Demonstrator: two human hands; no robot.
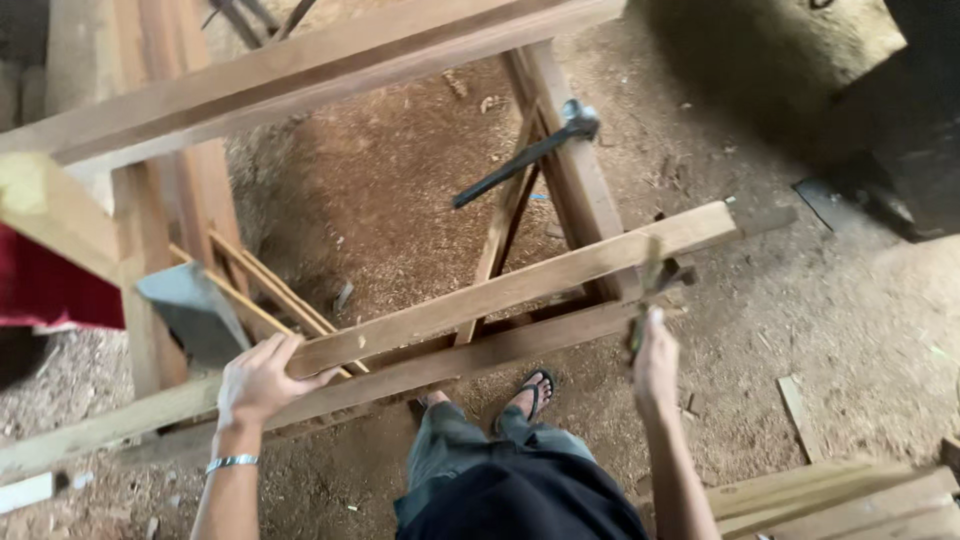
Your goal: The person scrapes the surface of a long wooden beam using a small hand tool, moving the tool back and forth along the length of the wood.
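The left hand (258, 380) lies flat and clamped over the near wooden rail (480, 300), fingers curled over its top edge and thumb along the side, pressing it down against the lower rail (450, 365) that runs just beneath it. The right hand (655, 365) is raised and closed around the handle of a hammer (650, 290), whose blurred head hangs just beside the far end of that same rail, where it crosses the upright leg (580, 180) of the wooden frame. A dark bar clamp (525, 155) sits on that leg further up, its handle sticking out to the left. The rail slants from lower left to upper right across the view, above a sawdust-covered floor (400, 200), with the person's sandalled foot (535, 392) under it and loose planks (830, 495) at the lower right. By the look of it, the step in hand is striking the joint at the rail's right end while the other hand steadies the piece; the next blow calls for the left hand's firm hold on the rail and a square hit near the leg, clear of the fingers
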